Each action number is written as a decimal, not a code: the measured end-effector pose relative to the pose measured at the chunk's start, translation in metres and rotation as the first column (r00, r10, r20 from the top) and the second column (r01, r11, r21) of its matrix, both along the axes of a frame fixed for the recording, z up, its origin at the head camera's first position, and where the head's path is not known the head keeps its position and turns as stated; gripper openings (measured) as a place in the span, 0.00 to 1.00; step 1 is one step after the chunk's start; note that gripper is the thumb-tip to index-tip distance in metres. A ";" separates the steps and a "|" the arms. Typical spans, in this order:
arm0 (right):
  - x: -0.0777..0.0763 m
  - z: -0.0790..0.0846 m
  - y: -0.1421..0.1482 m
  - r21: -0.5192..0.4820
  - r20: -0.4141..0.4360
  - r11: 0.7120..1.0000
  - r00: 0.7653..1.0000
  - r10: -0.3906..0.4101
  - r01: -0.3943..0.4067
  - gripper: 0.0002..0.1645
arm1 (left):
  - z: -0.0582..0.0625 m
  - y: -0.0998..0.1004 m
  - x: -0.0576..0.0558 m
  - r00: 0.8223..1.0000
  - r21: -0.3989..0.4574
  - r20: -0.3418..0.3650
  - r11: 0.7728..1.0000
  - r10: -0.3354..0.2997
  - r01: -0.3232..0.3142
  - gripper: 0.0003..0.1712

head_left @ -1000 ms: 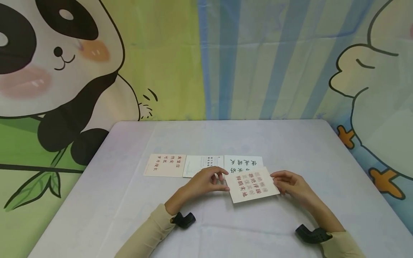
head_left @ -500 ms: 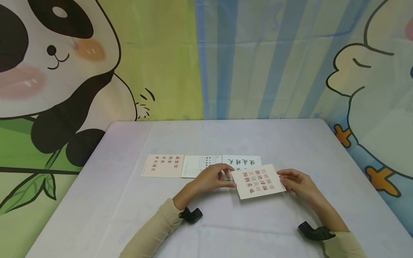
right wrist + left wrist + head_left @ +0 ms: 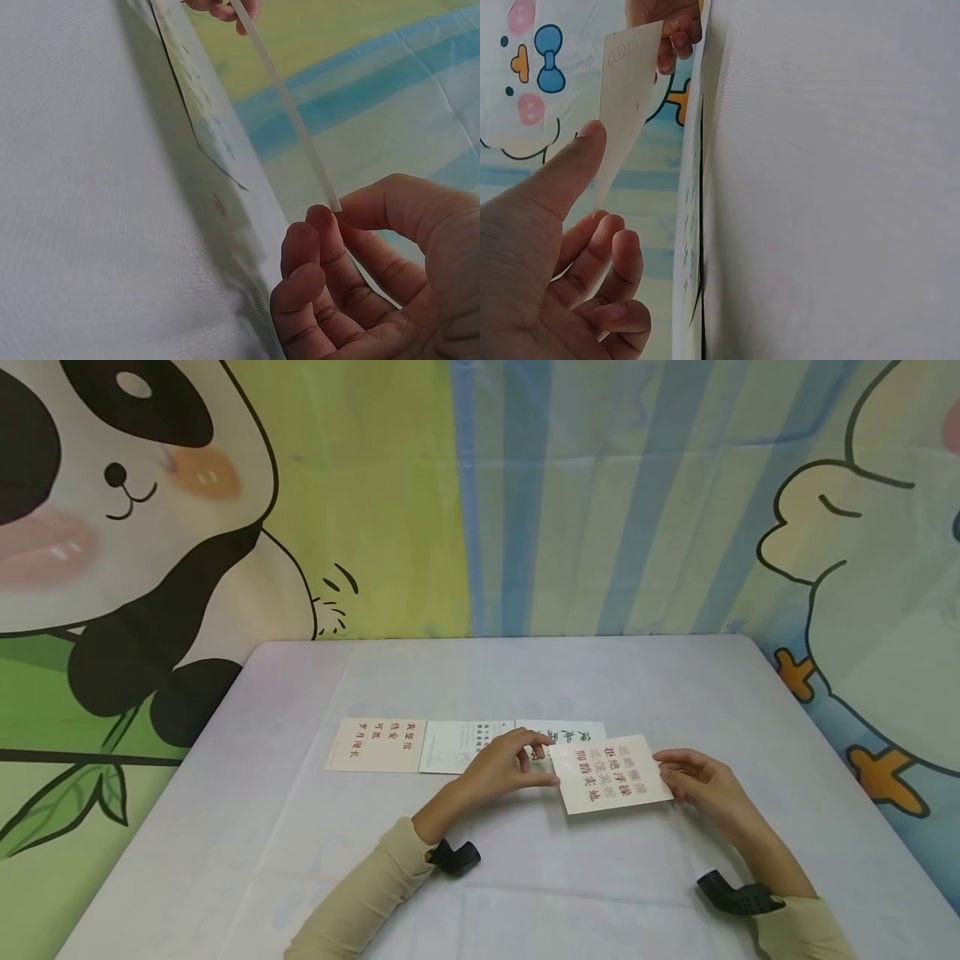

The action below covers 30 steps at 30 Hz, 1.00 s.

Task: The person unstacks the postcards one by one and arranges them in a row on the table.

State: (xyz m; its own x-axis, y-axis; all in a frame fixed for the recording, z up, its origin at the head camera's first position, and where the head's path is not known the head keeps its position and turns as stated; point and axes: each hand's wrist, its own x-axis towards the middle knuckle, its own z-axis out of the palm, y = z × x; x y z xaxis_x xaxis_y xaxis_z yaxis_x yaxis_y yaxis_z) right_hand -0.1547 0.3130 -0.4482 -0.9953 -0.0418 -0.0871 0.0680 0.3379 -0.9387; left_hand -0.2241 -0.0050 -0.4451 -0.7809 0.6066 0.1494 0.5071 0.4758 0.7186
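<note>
Both hands hold one cream postcard (image 3: pixel 611 775) printed with red and grey Chinese characters, raised above the white table. My left hand (image 3: pixel 491 770) pinches its left edge between thumb and fingertips. At the opposite edge, my right hand (image 3: pixel 705 787) pinches it the same way. From the left wrist, the card's plain back (image 3: pixel 622 90) shows a row of small ovals; from the right wrist, its thin edge (image 3: pixel 289 97) is seen. Behind lie three postcards in a row: a cream one with red characters (image 3: pixel 377 745), a white one (image 3: pixel 457 746), and one with dark characters (image 3: pixel 562 728), partly covered by the held card.
A white cloth covers the table (image 3: pixel 360 877). Behind it hangs a printed backdrop (image 3: pixel 390 502) with a panda at left and a pale cartoon figure at right. Black wrist camera mounts (image 3: pixel 738 893) sit by both beige sleeves (image 3: pixel 367 893).
Both hands have carried the postcard a little to the right and away from the body, so it overlaps the dark-lettered card from a new position. The grips stay the same.
</note>
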 end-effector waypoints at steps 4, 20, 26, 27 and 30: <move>0.000 -0.002 0.005 0.005 0.007 1.000 1.000 -0.026 0.026 0.24 | -0.002 0.006 -0.002 1.000 0.010 -0.002 1.000 -0.002 0.002 0.34; -0.002 -0.006 0.023 0.014 -0.004 0.995 0.995 -0.103 0.103 0.22 | -0.003 0.032 -0.006 1.000 0.021 -0.024 1.000 0.005 -0.004 0.33; -0.003 -0.005 0.029 -0.009 0.013 0.993 0.993 -0.114 0.114 0.20 | -0.002 0.038 -0.006 1.000 0.048 0.013 0.999 0.009 -0.009 0.33; -0.003 -0.005 0.030 -0.013 0.015 0.993 0.993 -0.115 0.116 0.20 | -0.003 0.039 -0.006 1.000 0.049 0.017 0.999 0.009 -0.010 0.33; -0.003 -0.005 0.032 -0.015 0.012 0.993 0.993 -0.120 0.120 0.19 | -0.005 0.043 -0.008 1.000 0.052 0.021 0.999 0.004 -0.005 0.32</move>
